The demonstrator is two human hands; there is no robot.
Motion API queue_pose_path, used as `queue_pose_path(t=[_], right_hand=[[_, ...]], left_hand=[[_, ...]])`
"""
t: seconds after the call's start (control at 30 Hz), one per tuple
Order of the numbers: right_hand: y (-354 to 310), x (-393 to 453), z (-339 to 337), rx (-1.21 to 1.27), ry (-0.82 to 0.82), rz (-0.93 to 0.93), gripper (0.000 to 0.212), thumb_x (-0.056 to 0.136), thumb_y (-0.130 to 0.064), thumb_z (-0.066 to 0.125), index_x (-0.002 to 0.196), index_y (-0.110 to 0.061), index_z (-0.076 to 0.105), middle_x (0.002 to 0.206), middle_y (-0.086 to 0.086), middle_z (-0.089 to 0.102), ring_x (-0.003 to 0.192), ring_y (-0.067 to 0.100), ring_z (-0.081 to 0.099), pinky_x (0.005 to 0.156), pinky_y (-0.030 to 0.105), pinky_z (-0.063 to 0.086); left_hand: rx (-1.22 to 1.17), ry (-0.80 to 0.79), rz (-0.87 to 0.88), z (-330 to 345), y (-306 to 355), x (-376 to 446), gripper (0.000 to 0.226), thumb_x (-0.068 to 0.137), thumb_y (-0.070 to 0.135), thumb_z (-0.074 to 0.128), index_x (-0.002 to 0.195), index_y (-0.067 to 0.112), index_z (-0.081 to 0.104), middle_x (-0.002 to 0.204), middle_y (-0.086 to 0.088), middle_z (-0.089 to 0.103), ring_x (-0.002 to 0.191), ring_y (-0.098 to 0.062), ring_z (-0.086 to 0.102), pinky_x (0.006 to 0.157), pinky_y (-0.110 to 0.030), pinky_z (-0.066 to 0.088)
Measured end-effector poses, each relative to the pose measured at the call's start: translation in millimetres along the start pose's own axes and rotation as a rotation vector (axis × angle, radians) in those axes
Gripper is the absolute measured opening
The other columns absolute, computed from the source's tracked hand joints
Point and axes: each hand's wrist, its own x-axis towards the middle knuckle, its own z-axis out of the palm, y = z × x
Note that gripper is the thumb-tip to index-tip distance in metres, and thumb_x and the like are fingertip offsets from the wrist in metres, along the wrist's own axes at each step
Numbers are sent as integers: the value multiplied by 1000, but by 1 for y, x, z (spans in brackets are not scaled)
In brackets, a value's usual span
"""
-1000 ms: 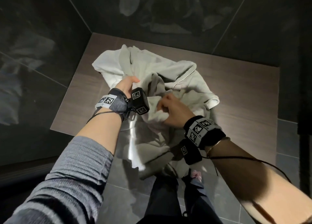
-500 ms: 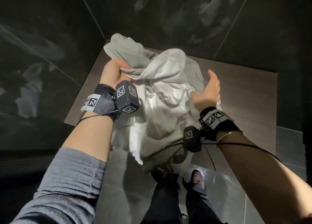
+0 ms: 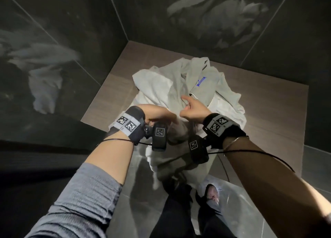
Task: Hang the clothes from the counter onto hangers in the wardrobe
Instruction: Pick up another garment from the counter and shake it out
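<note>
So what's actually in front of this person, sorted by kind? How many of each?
Pale grey garment on the wooden counter: 1
Hands, left hand and right hand: 2
Marker wristbands: 2
Total: 5

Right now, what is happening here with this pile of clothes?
A person stands at a wooden counter set in a dark tiled corner and sorts a light grey garment with a small blue mark, heaped there and spilling over the front edge. The left hand is closed over the fabric at the near edge. The right hand rests on the cloth, thumb raised and fingers loosely curled; whether it grips is unclear. Both wrists wear dark bands with coded tags. No hanger or wardrobe is in view.
</note>
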Motion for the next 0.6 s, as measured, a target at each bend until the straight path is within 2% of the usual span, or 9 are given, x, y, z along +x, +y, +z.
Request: queue_pose_path(t=[0.03,0.1,0.17,0.23,0.33,0.37,0.43,0.53,0.6], right_hand=[[3,-2,-1,28,31,-16,16,69,-18,53,82,-13,61,56,-9,42,46,0,42,50,15,32],[5,-5,-4,111,21,-53,15,65,-18,48,59,-5,53,45,-10,35,40,2,34,46,20,27],[-2,-10,-2,60,-68,-52,21,76,-10,55,69,6,66,47,-6,46,43,0,40,46,15,33],[-10,-14,2,-58,-182,-46,23,82,-9,57,66,-2,72,50,-6,58,50,4,53,51,10,42],[-13,-20,11,-133,-331,-28,28,73,-26,59,46,-23,66,63,8,64,63,25,59,68,34,53],[-12,-21,13,-135,-365,-29,28,73,-26,60,46,-24,65,65,9,63,64,26,57,68,36,51],[-13,-21,14,-125,-395,-28,32,81,-20,62,50,-24,62,57,-2,58,56,12,53,59,24,46],[-17,-17,10,27,-294,31,28,88,-21,61,60,-18,60,49,-7,54,41,3,46,46,15,38],[-12,-4,6,169,-3,52,23,87,-16,59,68,-5,63,64,14,60,52,12,51,54,20,40]], left_hand=[[-42,14,4,-6,4,0,19,76,26,68,84,10,65,76,-8,63,67,-21,60,67,-28,56],[-189,140,44,-19,16,2,17,81,27,64,83,10,62,76,-7,60,63,-20,56,61,-27,52],[-205,383,82,-31,26,-1,26,83,38,63,75,14,58,69,-4,53,54,-18,49,56,-24,47],[-65,496,51,-36,29,-6,41,84,52,59,80,12,54,63,-5,46,50,-18,45,48,-19,43],[-42,560,-24,-37,21,-6,57,82,54,64,105,3,52,67,-6,49,53,-19,49,30,-15,37],[4,549,-59,-36,16,-8,52,82,50,66,109,9,49,71,-6,52,55,-19,50,31,-16,37],[174,595,-136,-42,7,-8,37,85,35,64,109,10,50,77,-8,56,61,-22,53,45,-21,40],[178,685,-43,-59,0,-3,26,85,4,51,107,-4,62,92,-20,64,77,-28,58,54,-22,36],[-198,729,64,-68,4,-12,25,86,0,46,106,-2,62,88,-15,59,84,-24,54,53,-20,35]])
